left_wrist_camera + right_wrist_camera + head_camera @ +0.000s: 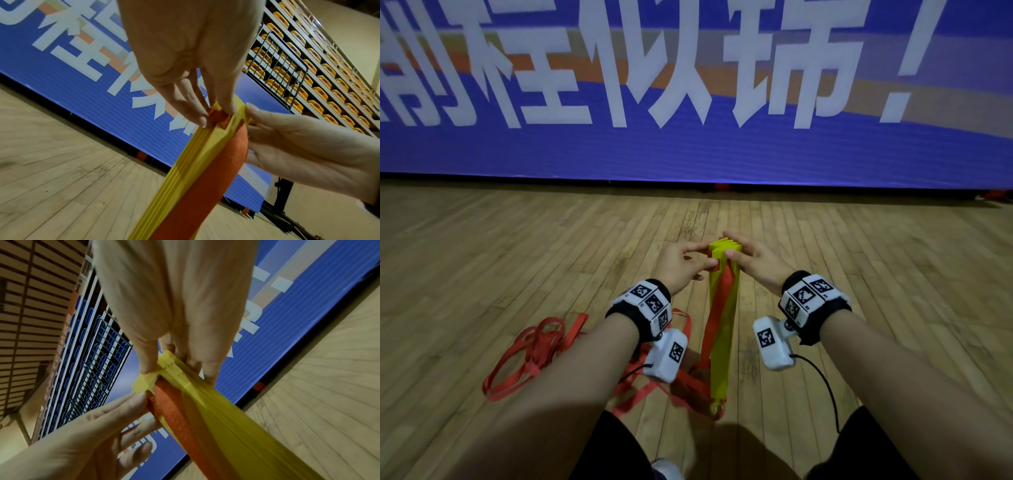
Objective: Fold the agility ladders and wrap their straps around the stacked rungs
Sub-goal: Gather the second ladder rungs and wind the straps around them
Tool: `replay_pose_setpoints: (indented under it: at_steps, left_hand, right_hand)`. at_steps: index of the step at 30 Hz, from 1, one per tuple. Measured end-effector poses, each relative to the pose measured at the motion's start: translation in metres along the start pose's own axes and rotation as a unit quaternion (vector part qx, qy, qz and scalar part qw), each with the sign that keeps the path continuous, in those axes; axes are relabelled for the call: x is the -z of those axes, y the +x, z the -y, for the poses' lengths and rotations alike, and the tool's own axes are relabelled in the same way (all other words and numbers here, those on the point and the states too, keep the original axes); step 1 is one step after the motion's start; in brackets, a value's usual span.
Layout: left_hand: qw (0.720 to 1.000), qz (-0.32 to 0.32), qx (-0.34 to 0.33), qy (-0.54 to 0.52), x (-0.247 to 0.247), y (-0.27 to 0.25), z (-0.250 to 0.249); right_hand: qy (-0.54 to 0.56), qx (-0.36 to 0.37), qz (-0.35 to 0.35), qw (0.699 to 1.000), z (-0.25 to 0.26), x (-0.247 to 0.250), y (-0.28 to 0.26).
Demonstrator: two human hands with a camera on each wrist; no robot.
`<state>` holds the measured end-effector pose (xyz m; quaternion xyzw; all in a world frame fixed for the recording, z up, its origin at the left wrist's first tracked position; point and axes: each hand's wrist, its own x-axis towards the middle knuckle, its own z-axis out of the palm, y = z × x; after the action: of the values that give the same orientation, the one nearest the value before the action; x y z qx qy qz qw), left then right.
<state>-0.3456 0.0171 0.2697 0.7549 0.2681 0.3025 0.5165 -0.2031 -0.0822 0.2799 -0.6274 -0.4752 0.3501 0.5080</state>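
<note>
Clearly the folding is done for this ladder: the flat yellow plastic rungs are gathered into one long stack lying lengthwise on the pale wooden plank floor, running away from the person toward the blue banner with large white characters. A red woven strap lies along the top of the stack, and the rest of the red webbing sprawls in loose loops on the floor to the left, beside the left forearm.

Both hands work at the far end of the stack. The left hand pinches a short red piece of strap against the stack's left side with thumb and forefinger (the left wrist view shows the fingertips pressed right on it), the other fingers loosely spread. The right hand clamps the rung ends, thumb on top and fingers curled round the far side.

By my reading, the step in hand is squaring up the rung ends and anchoring the strap before winding begins. The next move likely calls for the right hand to hold the stack tight while the left draws slack from the loops and leads it round the bundle, kept flat and taut so the rungs do not fan apart.
</note>
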Motion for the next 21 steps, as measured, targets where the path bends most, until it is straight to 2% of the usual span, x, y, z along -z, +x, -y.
replay_pose_setpoints:
  at_steps: [7, 13, 16, 21]
  left_hand:
    - [0.999, -0.007, -0.021, 0.025, -0.007, 0.002, -0.003]
    - [0.997, -0.03, -0.034, 0.069, -0.002, 0.007, 0.001]
    - [0.998, -0.025, -0.023, 0.06, 0.001, 0.007, -0.001]
    - [0.998, -0.017, -0.013, 0.065, 0.002, 0.006, -0.005]
  right_hand:
    - [0.106, -0.055, 0.009, 0.993, 0.003, -0.012, 0.002]
    - [0.172, -0.055, 0.029, 0.983, 0.008, -0.013, 0.003]
    - [0.148, -0.049, 0.032, 0.987, 0.006, -0.006, 0.001]
    - [0.031, -0.01, 0.019, 0.999, 0.0, 0.007, -0.003]
